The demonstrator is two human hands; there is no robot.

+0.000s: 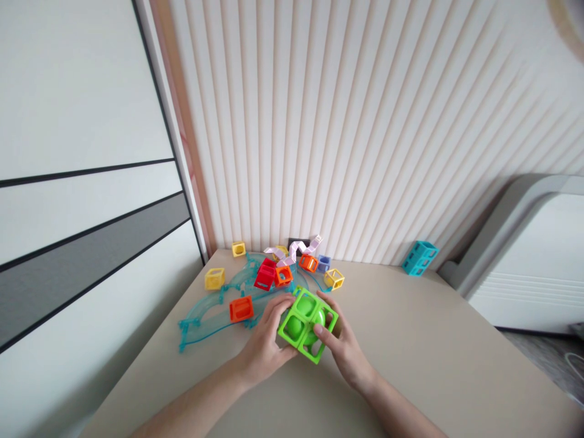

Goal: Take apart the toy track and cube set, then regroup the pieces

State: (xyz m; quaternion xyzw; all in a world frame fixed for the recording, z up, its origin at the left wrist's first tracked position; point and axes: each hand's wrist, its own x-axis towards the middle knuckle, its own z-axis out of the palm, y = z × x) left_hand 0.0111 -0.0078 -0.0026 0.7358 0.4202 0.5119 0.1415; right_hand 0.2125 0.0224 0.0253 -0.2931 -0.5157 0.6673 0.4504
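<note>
A bright green block piece (306, 309) with square openings and rounded inner parts is held above the front of the table, tilted. My left hand (269, 340) grips its left side, the fingers behind it and the thumb at the lower edge. On the right side my right hand (343, 348) holds it, with the thumb pressed on the front face. Just behind the hands lie an orange block (241, 309), a red block (265, 274) and a second orange block (283, 276).
Translucent teal track pieces (212, 307) spread over the table's (410, 340) left part. Around them are yellow blocks (214, 279), a purple block (323, 263) and a pale pink zigzag piece (296, 249). A teal block tower (420, 258) stands at the back right, before the ribbed wall.
</note>
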